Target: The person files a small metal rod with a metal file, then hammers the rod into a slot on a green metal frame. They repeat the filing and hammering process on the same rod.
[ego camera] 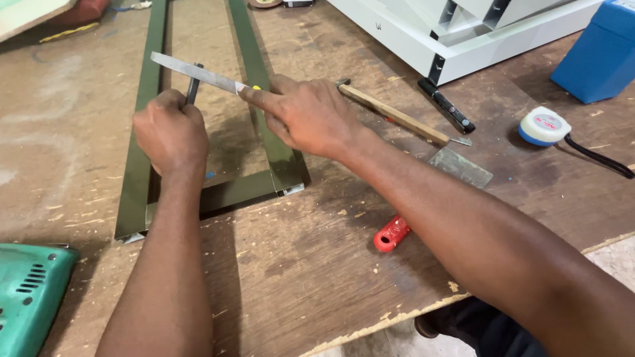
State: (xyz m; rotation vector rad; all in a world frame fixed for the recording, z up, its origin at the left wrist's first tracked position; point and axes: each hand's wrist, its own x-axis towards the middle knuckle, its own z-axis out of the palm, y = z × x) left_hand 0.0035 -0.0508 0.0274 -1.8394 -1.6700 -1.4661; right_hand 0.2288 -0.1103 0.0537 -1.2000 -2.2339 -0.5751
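My left hand [170, 131] is closed around a thin dark rod-like tool [192, 84] that points up and away, above the left rail of a dark green metal frame [140, 173]. My right hand [309, 114] grips the handle end of a long flat metal file [192, 70], index finger stretched along the blade. The blade reaches left across the frame and crosses just behind the dark tool. The frame lies flat on a worn wooden board [297, 264], its near corner joints showing bare metal.
A hammer with a wooden handle [395, 116], a black marker [447, 106], a putty knife blade [461, 166] and a red handle [391, 233] lie to the right. Further right sit a blue-white tape measure [544, 125], a blue box [600, 53] and white frames [463, 39]. A green power tool [30, 294] is at bottom left.
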